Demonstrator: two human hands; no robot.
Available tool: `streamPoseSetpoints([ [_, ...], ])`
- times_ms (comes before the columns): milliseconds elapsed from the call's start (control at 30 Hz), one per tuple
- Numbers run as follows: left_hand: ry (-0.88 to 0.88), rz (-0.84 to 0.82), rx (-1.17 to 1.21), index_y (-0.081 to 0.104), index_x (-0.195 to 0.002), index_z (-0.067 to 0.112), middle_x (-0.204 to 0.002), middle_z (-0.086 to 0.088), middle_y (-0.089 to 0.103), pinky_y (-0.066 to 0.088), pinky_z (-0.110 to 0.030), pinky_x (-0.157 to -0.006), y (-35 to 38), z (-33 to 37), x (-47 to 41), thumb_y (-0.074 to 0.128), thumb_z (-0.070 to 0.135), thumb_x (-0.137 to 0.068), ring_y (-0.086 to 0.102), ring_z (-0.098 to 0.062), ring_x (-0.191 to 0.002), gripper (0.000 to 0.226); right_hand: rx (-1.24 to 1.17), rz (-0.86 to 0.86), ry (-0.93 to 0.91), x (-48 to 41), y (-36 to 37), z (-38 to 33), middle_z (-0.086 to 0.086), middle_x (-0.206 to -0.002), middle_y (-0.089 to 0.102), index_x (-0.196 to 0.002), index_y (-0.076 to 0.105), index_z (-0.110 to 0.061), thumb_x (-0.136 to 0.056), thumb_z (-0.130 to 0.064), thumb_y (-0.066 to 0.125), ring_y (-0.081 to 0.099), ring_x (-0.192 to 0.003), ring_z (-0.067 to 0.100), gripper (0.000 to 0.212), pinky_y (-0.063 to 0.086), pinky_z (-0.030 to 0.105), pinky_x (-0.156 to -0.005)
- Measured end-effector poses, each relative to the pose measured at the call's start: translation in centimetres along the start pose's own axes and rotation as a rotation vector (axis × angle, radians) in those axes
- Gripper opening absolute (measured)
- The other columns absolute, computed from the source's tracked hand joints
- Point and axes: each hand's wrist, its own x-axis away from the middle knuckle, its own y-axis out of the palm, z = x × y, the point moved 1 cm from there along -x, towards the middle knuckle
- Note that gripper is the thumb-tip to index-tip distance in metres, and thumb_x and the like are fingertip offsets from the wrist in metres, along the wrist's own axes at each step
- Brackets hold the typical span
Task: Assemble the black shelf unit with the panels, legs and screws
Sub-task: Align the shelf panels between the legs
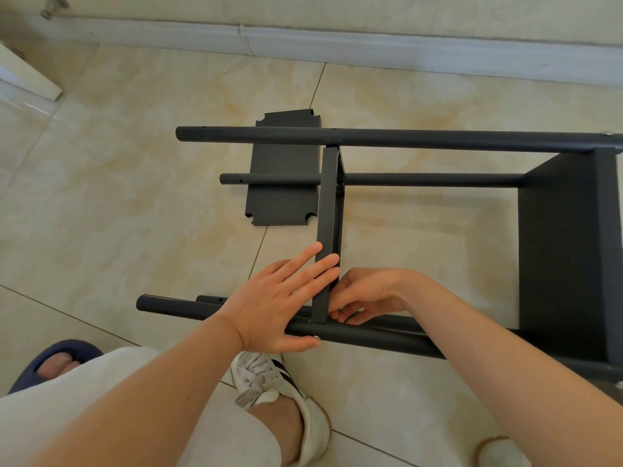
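A dark blue rubber slipper (54, 362) sits at the far left on a glossy cream tiled floor (135, 183) with marbled yellow veining. The person crouches in pale trousers, with a white lace-up sneaker (266, 375) striped in black below the hands.

The black shelf unit (569, 251) lies on its side across the middle and right. Its four round matte tube legs (371, 138) run horizontally, and a wide flat panel closes the right end. Behind the legs' free left ends, a loose panel (283, 170) lies flat on the tiles, a rectangle with scooped notches at its corners.

The middle panel (328, 230) stands between the legs, seen edge-on as a narrow strip. The left hand (283, 305) is spread flat, its straight fingers pressing on that edge. Its thumb lies along the nearest leg, where a small silver screw head (316, 338) shows at the thumb tip. The right hand (367, 294) curls its fingers against the panel's lower corner where it meets that leg. I cannot tell whether it pinches anything.
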Motion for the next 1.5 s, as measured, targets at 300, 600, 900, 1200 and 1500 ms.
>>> streamPoseSetpoints([
  [300, -0.002, 0.004, 0.003, 0.012, -0.159, 0.015, -0.168, -0.003, 0.007, 0.036, -0.041, -0.114, 0.1, 0.0, -0.1, 0.042, 0.074, -0.088, 0.003, -0.027, -0.155, 0.098, 0.000, 0.030, 0.010, -0.9, 0.5, 0.3, 0.021, -0.116, 0.067, -0.114, 0.069, -0.002, -0.090, -0.014, 0.067, 0.067, -0.100, 0.025, 0.026, 0.052, 0.040, -0.099],
  [600, -0.004, 0.004, -0.005, 0.012, -0.159, 0.015, -0.168, -0.003, 0.007, 0.035, -0.041, -0.115, 0.1, 0.0, -0.1, 0.041, 0.075, -0.088, 0.003, -0.027, -0.155, 0.097, 0.027, 0.012, -0.004, 0.1, -0.1, 0.4, 0.004, -0.096, 0.072, -0.096, 0.076, -0.013, -0.090, -0.015, 0.069, 0.065, -0.093, 0.017, 0.009, 0.053, 0.034, -0.098],
  [900, -0.003, 0.003, -0.007, 0.011, -0.159, 0.015, -0.168, -0.003, 0.006, 0.035, -0.040, -0.115, 0.1, 0.0, 0.0, 0.041, 0.075, -0.088, 0.002, -0.027, -0.155, 0.098, 0.004, 0.013, -0.006, -0.4, 0.3, 0.5, 0.010, -0.099, 0.069, -0.103, 0.073, -0.006, -0.089, -0.016, 0.068, 0.064, -0.096, 0.022, 0.018, 0.049, 0.041, -0.103],
  [1200, -0.004, 0.016, -0.008, 0.012, -0.159, 0.015, -0.168, -0.003, 0.008, 0.037, -0.041, -0.114, 0.0, 0.0, -0.1, 0.042, 0.074, -0.088, 0.003, -0.027, -0.155, 0.097, 0.006, -0.018, -0.031, 0.3, -0.2, 0.6, 0.008, -0.097, 0.070, -0.098, 0.074, -0.011, -0.091, -0.018, 0.068, 0.064, -0.096, 0.021, 0.012, 0.050, 0.037, -0.100],
  [1500, -0.011, 0.010, -0.004, 0.011, -0.159, 0.015, -0.168, -0.003, 0.006, 0.039, -0.041, -0.113, -0.1, -0.2, -0.4, 0.043, 0.074, -0.088, 0.002, -0.027, -0.155, 0.098, -0.019, 0.017, -0.020, 0.2, -0.5, 0.6, 0.002, -0.085, 0.069, -0.090, 0.075, -0.013, -0.091, -0.024, 0.069, 0.062, -0.091, 0.018, 0.013, 0.050, 0.033, -0.095],
])
